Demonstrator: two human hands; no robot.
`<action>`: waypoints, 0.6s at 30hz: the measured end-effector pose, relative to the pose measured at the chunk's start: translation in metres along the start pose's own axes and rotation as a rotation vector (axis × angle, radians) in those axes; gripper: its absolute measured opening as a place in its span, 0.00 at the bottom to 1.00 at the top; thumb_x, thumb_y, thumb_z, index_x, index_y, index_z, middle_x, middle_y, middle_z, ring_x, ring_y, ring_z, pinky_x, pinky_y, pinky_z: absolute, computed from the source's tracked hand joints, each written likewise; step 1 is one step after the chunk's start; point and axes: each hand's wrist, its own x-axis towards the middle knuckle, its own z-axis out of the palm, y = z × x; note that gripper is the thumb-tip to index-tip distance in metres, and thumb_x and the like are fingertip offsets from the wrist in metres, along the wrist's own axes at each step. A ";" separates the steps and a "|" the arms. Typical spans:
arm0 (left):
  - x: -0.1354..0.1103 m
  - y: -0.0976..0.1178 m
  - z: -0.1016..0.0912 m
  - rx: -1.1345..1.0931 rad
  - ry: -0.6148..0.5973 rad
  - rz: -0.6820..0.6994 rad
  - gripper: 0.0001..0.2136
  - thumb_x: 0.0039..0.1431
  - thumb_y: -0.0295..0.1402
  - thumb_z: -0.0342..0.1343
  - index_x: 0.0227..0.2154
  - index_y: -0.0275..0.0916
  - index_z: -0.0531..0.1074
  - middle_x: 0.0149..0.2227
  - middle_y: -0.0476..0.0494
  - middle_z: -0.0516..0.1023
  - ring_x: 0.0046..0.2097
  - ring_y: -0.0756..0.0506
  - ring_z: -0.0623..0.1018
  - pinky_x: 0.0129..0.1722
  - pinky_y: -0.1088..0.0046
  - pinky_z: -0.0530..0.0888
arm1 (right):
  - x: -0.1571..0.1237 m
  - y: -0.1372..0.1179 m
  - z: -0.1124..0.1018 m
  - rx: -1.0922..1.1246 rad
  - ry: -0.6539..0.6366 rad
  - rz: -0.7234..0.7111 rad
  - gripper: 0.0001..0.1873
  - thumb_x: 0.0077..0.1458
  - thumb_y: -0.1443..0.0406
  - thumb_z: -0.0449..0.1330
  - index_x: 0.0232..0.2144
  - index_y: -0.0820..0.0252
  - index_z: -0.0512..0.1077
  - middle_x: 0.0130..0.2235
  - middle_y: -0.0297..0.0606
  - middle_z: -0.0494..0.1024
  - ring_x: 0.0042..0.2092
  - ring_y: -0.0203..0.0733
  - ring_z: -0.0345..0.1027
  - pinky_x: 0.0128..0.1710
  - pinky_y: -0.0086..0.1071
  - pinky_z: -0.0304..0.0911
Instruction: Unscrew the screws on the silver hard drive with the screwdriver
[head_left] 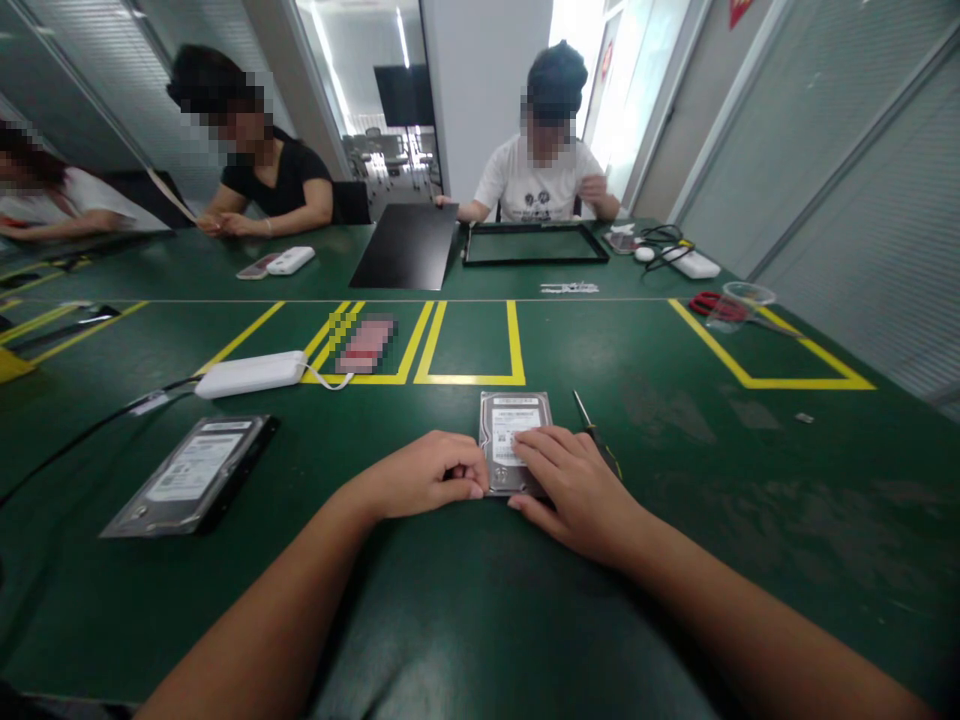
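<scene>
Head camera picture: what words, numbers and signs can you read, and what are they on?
None can be read.
Middle silver rectangular metal hard drive: print too small.
Left silver rectangular metal hard drive: print too blurred.
White cloth T-shirt: print too small.
Red sign, top right: cut off, unreadable.
Red sign at the back: too blurred.

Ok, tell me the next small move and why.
Perhaps shift the right hand off the hard drive to the screwdriver: it lies just beside that hand, neither hand appears to hold a tool, and the left hand, at the drive's left edge, could likely steady it.
</scene>
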 end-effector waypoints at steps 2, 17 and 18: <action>0.000 0.001 0.000 0.006 -0.001 -0.009 0.04 0.63 0.30 0.57 0.34 0.39 0.75 0.34 0.48 0.76 0.36 0.49 0.74 0.38 0.73 0.68 | 0.000 0.000 0.000 0.000 0.004 -0.004 0.26 0.63 0.55 0.57 0.58 0.64 0.67 0.59 0.50 0.71 0.58 0.56 0.61 0.52 0.48 0.58; 0.001 0.004 -0.002 0.028 -0.027 -0.035 0.02 0.62 0.28 0.56 0.34 0.39 0.74 0.34 0.50 0.75 0.36 0.49 0.74 0.38 0.74 0.67 | -0.001 -0.001 -0.001 0.002 -0.016 -0.003 0.26 0.63 0.55 0.56 0.58 0.65 0.67 0.59 0.49 0.70 0.59 0.56 0.60 0.53 0.49 0.59; 0.001 0.004 -0.002 0.029 -0.027 -0.039 0.02 0.62 0.28 0.57 0.34 0.39 0.74 0.34 0.50 0.75 0.36 0.49 0.74 0.38 0.74 0.67 | 0.000 0.000 -0.001 0.002 -0.014 -0.004 0.26 0.63 0.55 0.56 0.58 0.65 0.66 0.59 0.49 0.71 0.59 0.56 0.60 0.53 0.49 0.59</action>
